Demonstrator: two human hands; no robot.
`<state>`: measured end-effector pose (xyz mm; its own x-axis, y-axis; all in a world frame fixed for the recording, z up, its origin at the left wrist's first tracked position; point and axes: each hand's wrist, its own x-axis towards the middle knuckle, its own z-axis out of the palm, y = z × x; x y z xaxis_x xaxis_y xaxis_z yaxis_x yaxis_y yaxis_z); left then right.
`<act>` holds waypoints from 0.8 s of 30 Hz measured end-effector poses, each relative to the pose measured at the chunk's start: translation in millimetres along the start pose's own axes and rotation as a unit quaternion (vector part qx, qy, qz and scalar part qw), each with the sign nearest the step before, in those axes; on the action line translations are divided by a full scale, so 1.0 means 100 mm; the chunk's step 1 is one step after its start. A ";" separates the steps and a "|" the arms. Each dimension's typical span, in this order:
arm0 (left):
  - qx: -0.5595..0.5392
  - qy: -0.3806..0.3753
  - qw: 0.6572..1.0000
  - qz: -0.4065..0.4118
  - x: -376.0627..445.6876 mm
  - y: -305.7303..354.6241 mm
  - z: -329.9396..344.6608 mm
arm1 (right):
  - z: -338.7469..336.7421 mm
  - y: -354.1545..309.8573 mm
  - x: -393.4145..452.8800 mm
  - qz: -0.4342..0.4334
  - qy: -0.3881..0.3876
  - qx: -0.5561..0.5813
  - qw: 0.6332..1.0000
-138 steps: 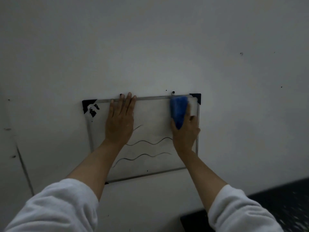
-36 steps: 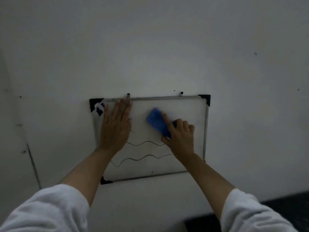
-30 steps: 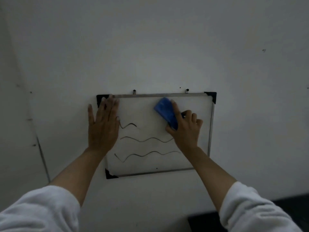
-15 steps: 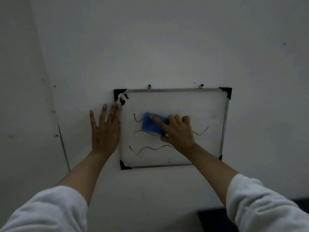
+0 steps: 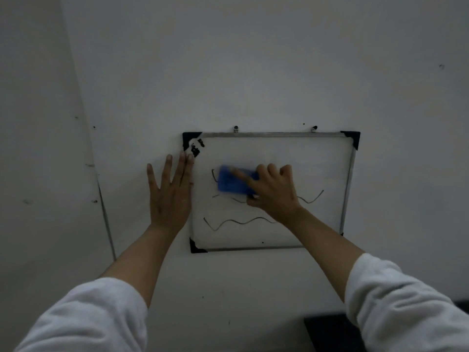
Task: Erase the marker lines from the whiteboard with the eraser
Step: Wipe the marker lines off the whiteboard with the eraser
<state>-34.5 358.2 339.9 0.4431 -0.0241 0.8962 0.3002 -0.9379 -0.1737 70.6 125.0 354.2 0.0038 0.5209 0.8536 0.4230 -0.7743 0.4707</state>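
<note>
Wall-hung whiteboard (image 5: 317, 161): right hand (image 5: 275, 191) presses blue eraser (image 5: 232, 182) onto marker lines (image 5: 238, 222)

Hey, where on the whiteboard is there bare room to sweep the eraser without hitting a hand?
Free: the band under the whiteboard's top frame, and the strip along its right edge. Crowded: the left-middle, where the right hand presses the eraser, with the left hand at the left edge.

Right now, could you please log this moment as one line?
right hand: wiping eraser on whiteboard | left hand: flat beside frame | wavy lines: remaining
</note>
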 end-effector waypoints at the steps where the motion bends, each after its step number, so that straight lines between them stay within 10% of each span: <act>1: 0.002 0.003 1.000 -0.001 0.00 0.00 0.00 | 0.00 0.00 0.04 0.075 0.003 0.017 0.997; 4: 0.001 0.010 1.000 -0.001 -0.01 0.01 0.01 | -0.01 -0.15 0.04 0.153 0.012 0.054 0.987; 9: -0.012 0.014 1.000 0.000 -0.02 0.00 0.02 | 0.02 -0.11 0.02 -0.121 -0.003 -0.013 0.993; 14: 0.001 0.027 1.000 0.008 -0.02 -0.01 0.05 | 0.00 -0.21 0.17 0.074 0.008 0.034 0.997; 19: 0.005 0.004 0.999 0.041 0.00 -0.11 0.05 | 0.01 -0.18 0.07 -0.152 -0.017 -0.026 0.988; 24: 0.020 0.007 0.999 0.041 0.01 -0.12 0.06 | -0.02 -0.28 0.20 0.026 0.002 0.020 0.999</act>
<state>-32.9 371.3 340.1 0.4563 -0.1060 0.8835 0.2962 -0.9181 -0.2632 57.3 156.4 358.3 0.0238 0.4795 0.8772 0.4577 -0.7853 0.4169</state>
